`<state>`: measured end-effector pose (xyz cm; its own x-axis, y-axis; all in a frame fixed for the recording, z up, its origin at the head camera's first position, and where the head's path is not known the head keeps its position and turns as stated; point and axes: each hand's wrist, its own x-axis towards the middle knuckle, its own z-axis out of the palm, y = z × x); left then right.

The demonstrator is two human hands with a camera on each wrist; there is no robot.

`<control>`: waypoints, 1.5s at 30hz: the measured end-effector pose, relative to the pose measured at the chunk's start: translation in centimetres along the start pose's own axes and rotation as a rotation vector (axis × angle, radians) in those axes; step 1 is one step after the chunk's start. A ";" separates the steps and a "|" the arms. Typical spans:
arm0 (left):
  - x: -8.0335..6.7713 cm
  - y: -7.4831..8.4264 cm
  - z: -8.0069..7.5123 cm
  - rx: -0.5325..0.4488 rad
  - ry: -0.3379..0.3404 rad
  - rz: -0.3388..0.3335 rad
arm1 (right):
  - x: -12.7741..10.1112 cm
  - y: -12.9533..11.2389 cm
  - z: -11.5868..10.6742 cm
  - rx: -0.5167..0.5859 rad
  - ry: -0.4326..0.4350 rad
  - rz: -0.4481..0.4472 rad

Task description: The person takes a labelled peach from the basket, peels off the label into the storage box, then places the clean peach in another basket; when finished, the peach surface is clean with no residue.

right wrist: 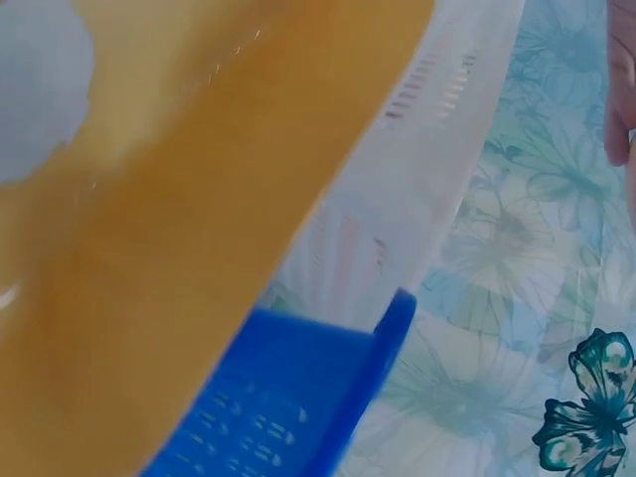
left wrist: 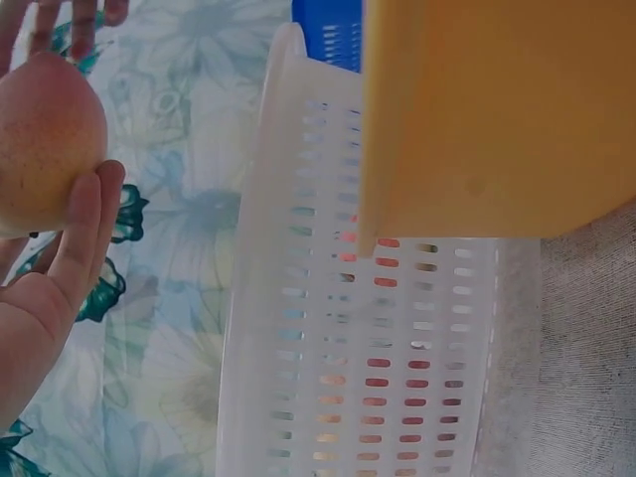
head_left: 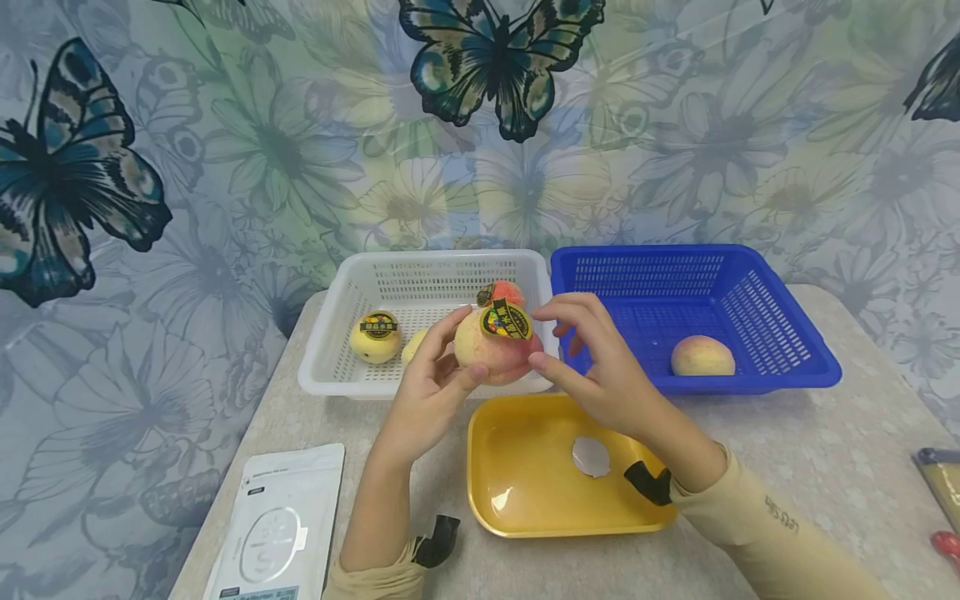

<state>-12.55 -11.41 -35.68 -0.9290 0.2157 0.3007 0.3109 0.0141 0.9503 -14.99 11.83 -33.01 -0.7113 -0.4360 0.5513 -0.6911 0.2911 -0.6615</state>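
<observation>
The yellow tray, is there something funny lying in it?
Yes. A small whitish scrap lies alone in the yellow tray, below the peach. It looks like a peeled sticker, though that is unclear.
</observation>
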 end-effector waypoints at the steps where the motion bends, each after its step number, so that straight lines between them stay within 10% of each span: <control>1: 0.0 0.0 0.0 -0.001 -0.002 0.001 | 0.0 0.0 0.0 -0.030 0.008 -0.045; 10: 0.0 0.1 0.2 0.045 -0.044 -0.037 | 0.7 -0.1 -0.9 -0.241 -0.014 -0.332; 23: 0.0 0.3 0.3 0.121 -0.042 -0.037 | 1.1 -0.1 -1.6 -0.321 -0.021 -0.354; 36: -0.1 0.4 0.3 0.136 -0.060 -0.020 | 1.4 -1.1 -2.2 -0.221 0.074 -0.326; 45: -0.1 0.4 0.1 0.161 -0.031 -0.053 | -0.2 -1.4 -3.4 -0.041 0.062 -0.030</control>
<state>-12.30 -11.34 -35.31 -0.9390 0.2405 0.2459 0.2925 0.1817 0.9389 -14.27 14.42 -30.43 -0.6957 -0.3923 0.6017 -0.7161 0.3138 -0.6235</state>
